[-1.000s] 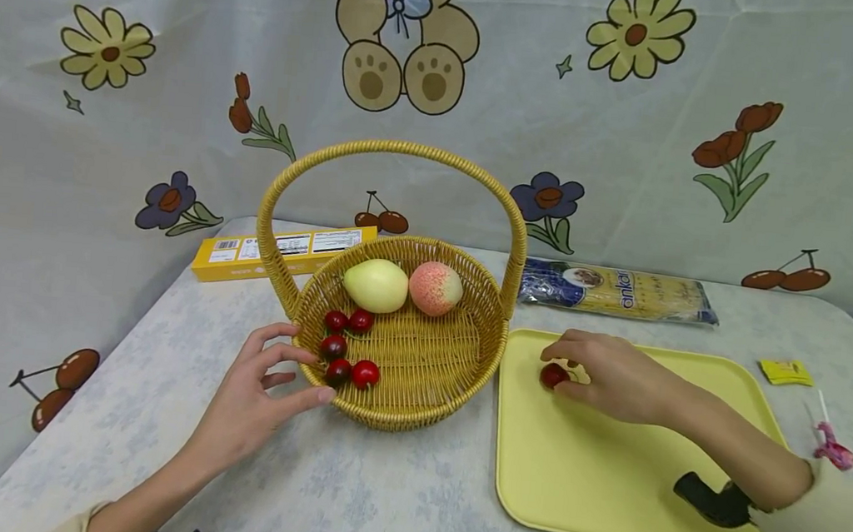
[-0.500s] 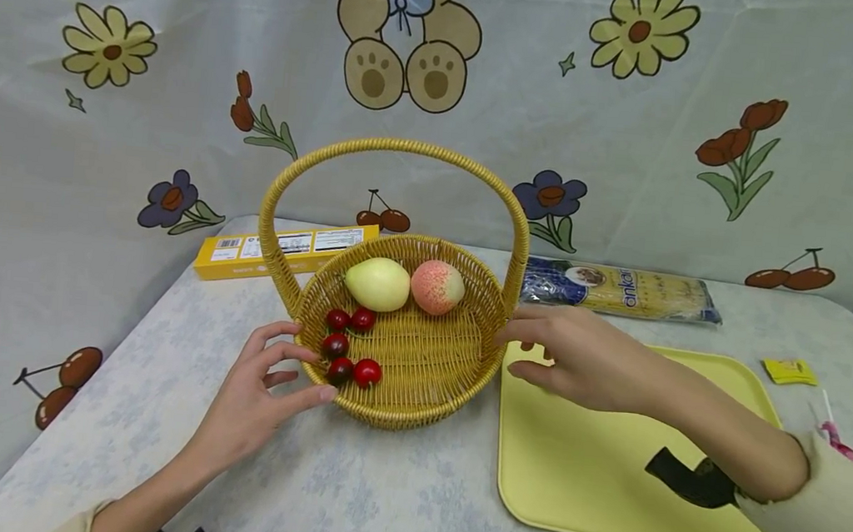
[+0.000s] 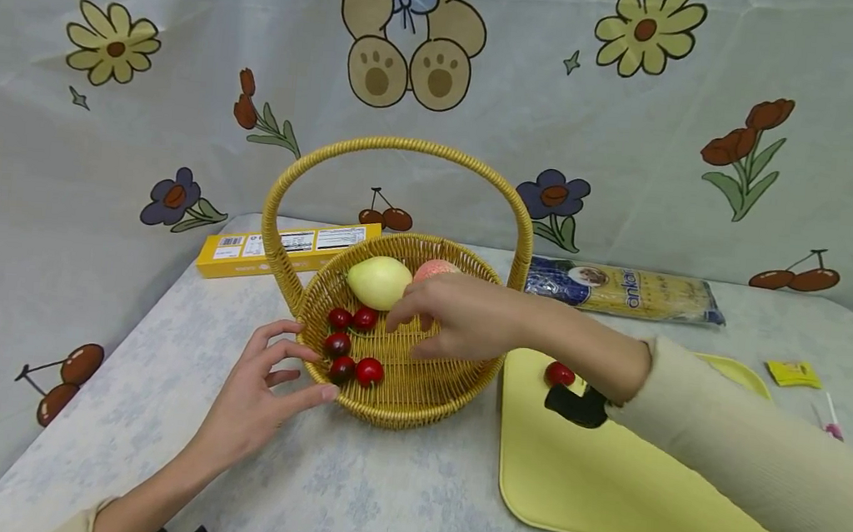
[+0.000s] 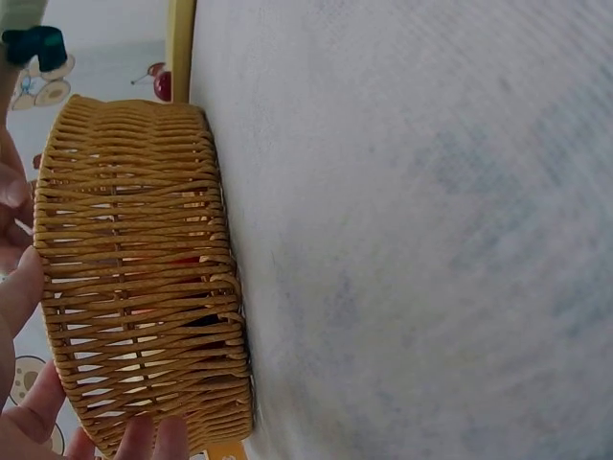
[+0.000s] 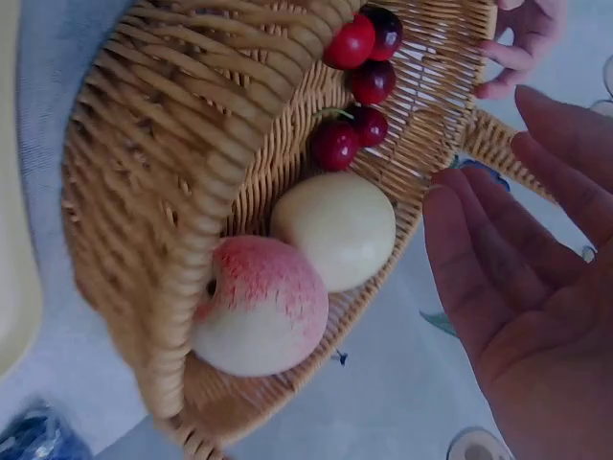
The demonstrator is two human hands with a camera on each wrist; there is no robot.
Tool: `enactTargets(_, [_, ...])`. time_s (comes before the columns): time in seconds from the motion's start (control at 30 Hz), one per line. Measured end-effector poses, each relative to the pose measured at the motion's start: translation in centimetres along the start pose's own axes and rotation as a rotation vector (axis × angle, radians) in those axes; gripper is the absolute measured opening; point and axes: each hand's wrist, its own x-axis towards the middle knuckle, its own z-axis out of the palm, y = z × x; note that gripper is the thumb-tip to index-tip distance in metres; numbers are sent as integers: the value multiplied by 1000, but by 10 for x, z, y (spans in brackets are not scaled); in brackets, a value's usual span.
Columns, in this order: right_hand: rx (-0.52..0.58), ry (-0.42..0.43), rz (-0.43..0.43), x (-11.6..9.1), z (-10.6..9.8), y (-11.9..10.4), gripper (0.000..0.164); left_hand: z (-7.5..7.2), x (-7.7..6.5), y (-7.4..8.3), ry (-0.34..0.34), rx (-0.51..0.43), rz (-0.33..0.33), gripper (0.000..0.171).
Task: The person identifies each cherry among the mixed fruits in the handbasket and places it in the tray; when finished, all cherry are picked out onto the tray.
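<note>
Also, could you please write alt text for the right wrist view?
An open right hand hovers over a tan wicker basket of five round red cherries, a pale yellow oval fruit and a round pinkish-white peach. The left hand touches the basket's rim.

the basket [image 3: 399, 418] could be entered over its near rim, where bare floor lay right of the five cherries [image 3: 338, 344]. the handle [image 3: 403, 144] arched across from left to right; the pale fruit [image 3: 378, 283] and the peach [image 3: 437, 267] filled the back. the right hand [image 3: 460, 315] blocked the right, and the left hand [image 3: 266, 387] barred the left rim. bare tablecloth [image 3: 393, 497] gave passage in front.
</note>
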Motion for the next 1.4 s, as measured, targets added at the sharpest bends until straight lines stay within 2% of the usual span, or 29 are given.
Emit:
enactTargets(0.1, [44,-98,-10,23,0,3,34,0,0,0,-1,-3,-3,33])
enactTargets(0.3, [151,-276,29,57,8,9,37,-1,0,-1,-5,-8,6,29])
enactTargets(0.53, [123,-414,60,80,22,9,36,0,-1,-2,9,-19,42,25])
enactTargets(0.9, [129,-523,159,88,27,13,43,0,0,-2,6,-34,37,24])
enactTargets(1.4, [89,-593,143,94,33,13,42,0,1,-1,-8,-38,12,22])
